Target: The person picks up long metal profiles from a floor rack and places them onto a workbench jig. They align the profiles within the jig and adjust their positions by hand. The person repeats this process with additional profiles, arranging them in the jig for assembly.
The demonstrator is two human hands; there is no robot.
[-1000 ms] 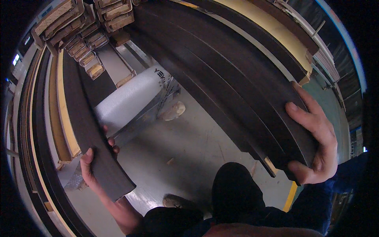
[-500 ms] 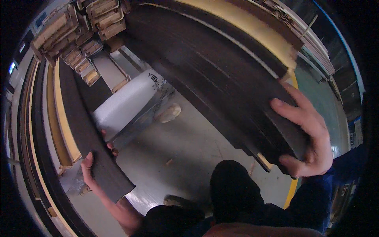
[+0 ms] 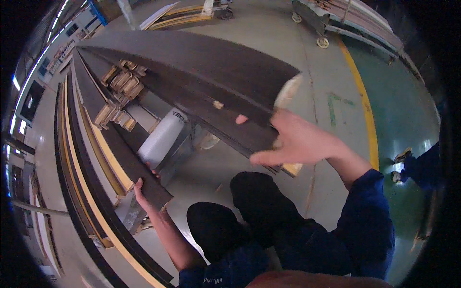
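**Two hands on dark boards in a workshop**

The person's right hand [image 3: 297, 139] lies at the near end of a stack of dark brown boards [image 3: 206, 81] that runs away toward the upper left. The thumb and fingers are spread and only loosely curled; the palm is against the end of the stack, and the fingertips reach across the lower boards rather than clamping them. The hand is somewhat blurred, so how firmly it presses cannot be told. A pale, raw end [image 3: 287, 91] shows at the top board's near corner, just above the hand.

The left hand [image 3: 144, 192] is lower and to the left, closed on the near end of a single dark board [image 3: 132, 163]. Its fingers wrap over the edge of that board, which lies along a long low stack of panels with yellowish edges [image 3: 81, 158].

Between the two stacks stands a pale grey cylinder [image 3: 161, 139], tilted, with short pale wooden blocks [image 3: 120, 84] piled behind it.

The person's dark shoes [image 3: 240, 206] stand on a grey concrete floor [image 3: 317, 72]. A yellow line [image 3: 367, 115] separates it from a green strip [image 3: 403, 101] at the right. A wheeled cart [image 3: 336, 21] stands at the top right, and another person's blue trouser leg and shoe [image 3: 415, 165] show at the right edge.
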